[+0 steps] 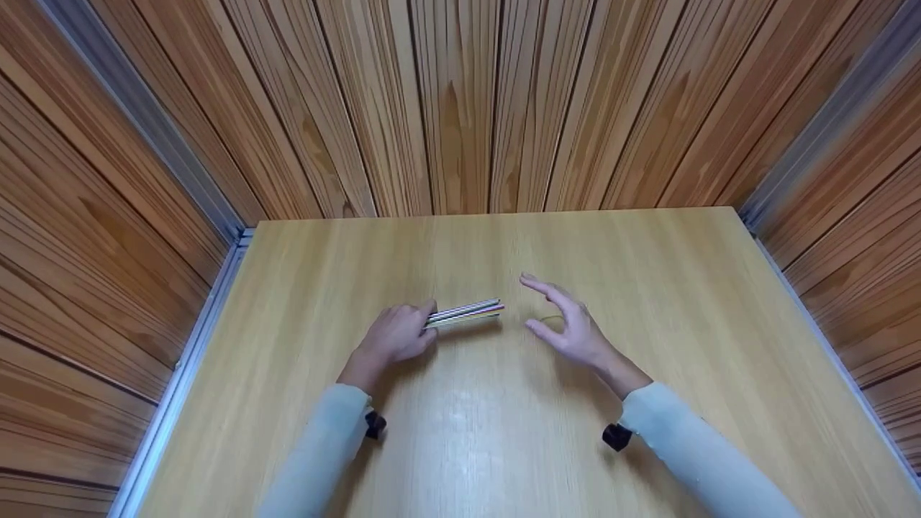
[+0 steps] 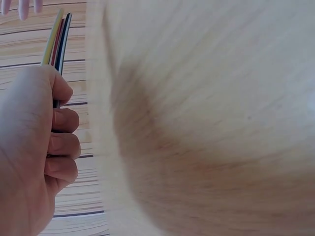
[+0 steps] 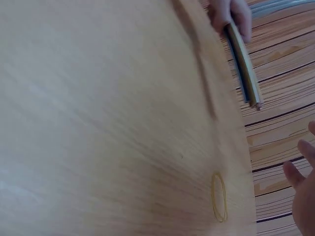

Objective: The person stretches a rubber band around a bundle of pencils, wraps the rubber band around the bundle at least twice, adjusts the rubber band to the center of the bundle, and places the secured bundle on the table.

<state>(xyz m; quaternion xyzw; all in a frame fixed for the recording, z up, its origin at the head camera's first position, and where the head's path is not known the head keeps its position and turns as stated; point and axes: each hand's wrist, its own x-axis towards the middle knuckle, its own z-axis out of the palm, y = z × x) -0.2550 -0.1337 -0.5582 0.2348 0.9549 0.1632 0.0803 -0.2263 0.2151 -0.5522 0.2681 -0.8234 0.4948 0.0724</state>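
Observation:
A bundle of slim coloured pencils (image 1: 466, 313) is gripped in my left hand (image 1: 397, 332), the ends sticking out to the right above the table. In the left wrist view, yellow, red and dark pencils (image 2: 52, 42) show above the curled fingers; the fist hides their lower part. My right hand (image 1: 575, 332) is held over the table, fingers and thumb spread apart, holding nothing. On the table by the right hand lies a thin yellow rubber band (image 3: 213, 196), a loose oval loop partly hidden by the hand in the head view.
The light wood table (image 1: 460, 252) has wood-plank walls (image 1: 460, 108) at the back and both sides. Grey metal rails (image 1: 183, 374) run along its side edges. A small dark wrist camera (image 1: 616, 437) hangs under each sleeve.

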